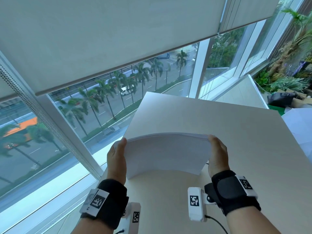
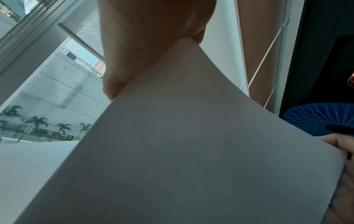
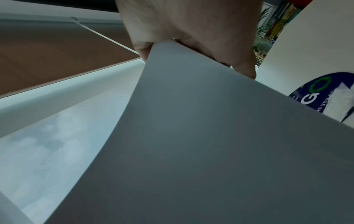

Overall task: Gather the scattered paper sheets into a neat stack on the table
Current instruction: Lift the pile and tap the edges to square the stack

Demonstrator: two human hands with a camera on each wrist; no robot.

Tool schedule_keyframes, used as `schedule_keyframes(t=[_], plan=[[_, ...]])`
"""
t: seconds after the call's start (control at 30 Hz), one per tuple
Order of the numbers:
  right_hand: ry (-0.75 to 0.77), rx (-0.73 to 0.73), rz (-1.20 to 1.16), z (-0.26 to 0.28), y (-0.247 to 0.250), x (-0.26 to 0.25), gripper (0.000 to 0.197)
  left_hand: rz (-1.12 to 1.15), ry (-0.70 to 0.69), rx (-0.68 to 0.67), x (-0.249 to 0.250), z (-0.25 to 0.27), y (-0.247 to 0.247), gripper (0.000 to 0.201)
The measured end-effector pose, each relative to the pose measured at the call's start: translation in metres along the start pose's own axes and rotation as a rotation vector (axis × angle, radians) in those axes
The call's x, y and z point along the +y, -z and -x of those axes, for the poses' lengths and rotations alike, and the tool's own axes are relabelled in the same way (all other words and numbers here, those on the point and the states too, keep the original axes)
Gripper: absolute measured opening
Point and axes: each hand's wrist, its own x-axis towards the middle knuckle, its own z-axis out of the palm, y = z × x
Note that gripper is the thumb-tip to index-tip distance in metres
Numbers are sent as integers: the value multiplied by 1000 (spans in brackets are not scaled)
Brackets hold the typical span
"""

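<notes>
A pale tabletop (image 1: 236,141) stands beside a large window (image 1: 118,98). Above the tabletop, a stack of white paper sheets (image 1: 168,152) is held upright and bowed. The left hand (image 1: 117,159) grasps its left edge, and the right hand (image 1: 217,156) grasps its right edge.

— What do you see of the paper?
— I see a white stack of sheets (image 1: 166,154) bowed upward, edges roughly flush, held above the pale table (image 1: 236,132); more loose sheets (image 1: 298,125) lie at its right edge.
</notes>
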Motion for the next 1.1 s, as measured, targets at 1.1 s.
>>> schedule_keyframes(t=[1.1], plan=[[91, -206, 326, -8, 22, 17, 27, -218, -42, -160, 0, 3, 10, 65]])
